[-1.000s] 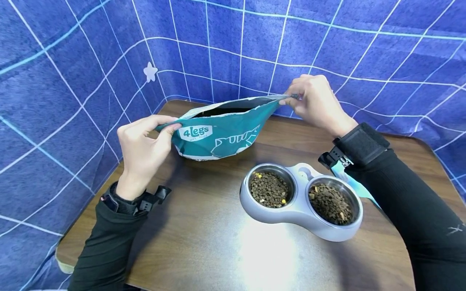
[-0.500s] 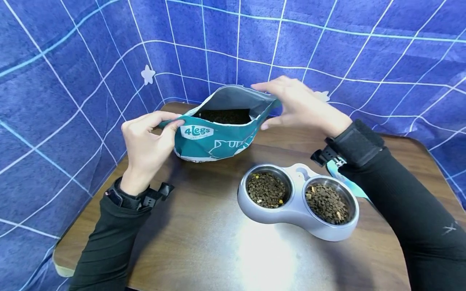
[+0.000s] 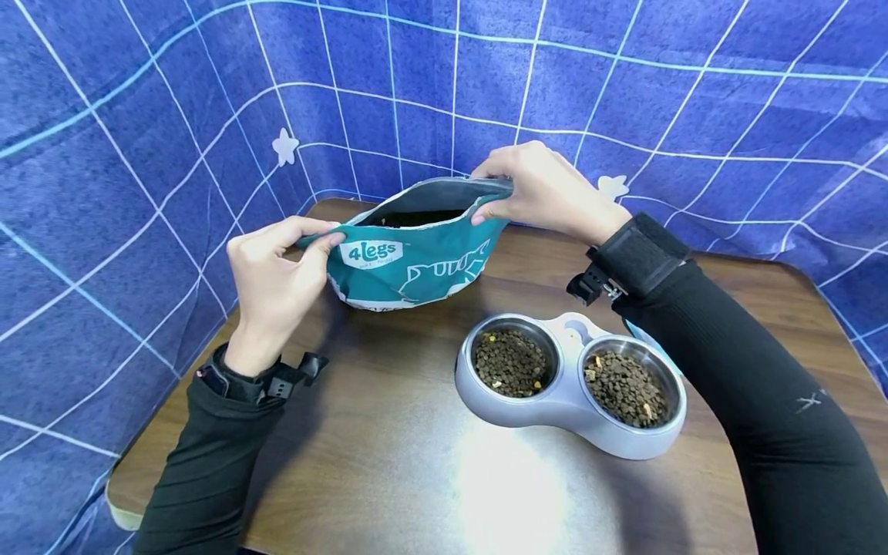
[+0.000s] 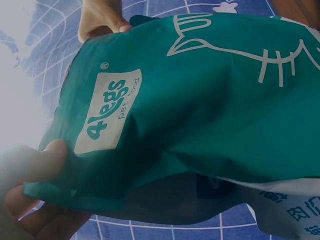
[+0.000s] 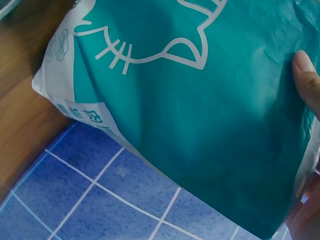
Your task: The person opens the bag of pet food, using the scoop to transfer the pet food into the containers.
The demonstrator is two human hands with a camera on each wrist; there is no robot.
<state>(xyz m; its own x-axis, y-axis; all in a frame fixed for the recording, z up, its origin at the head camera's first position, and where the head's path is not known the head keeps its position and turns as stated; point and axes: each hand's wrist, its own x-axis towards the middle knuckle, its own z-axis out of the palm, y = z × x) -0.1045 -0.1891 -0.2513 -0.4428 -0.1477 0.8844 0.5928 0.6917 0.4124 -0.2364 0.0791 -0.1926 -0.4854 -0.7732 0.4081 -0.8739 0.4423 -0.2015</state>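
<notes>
A teal pet food bag (image 3: 430,258) with a white cat drawing stands at the back of the table, its top gaping so that dark kibble (image 3: 416,219) shows within. My left hand (image 3: 277,277) pinches the left top corner between thumb and fingers; the left wrist view shows the thumb (image 4: 52,157) on the printed front. At the other end, my right hand (image 3: 541,189) grips the top edge, thumb on the front and fingers at the back. In the right wrist view that thumb (image 5: 306,75) lies against the teal front panel.
A grey double feeder (image 3: 569,401) with two steel bowls stands in front of the bag, both holding brown kibble (image 3: 509,362). Blue gridded cloth (image 3: 416,85) borders the wooden table (image 3: 361,462) behind and at the left. A light-blue strip shows beside the right forearm.
My right hand let go of the bag's right corner, opened, then took hold of the top edge further left. The bag's mouth widened, then narrowed somewhat. My left hand kept its pinch.
</notes>
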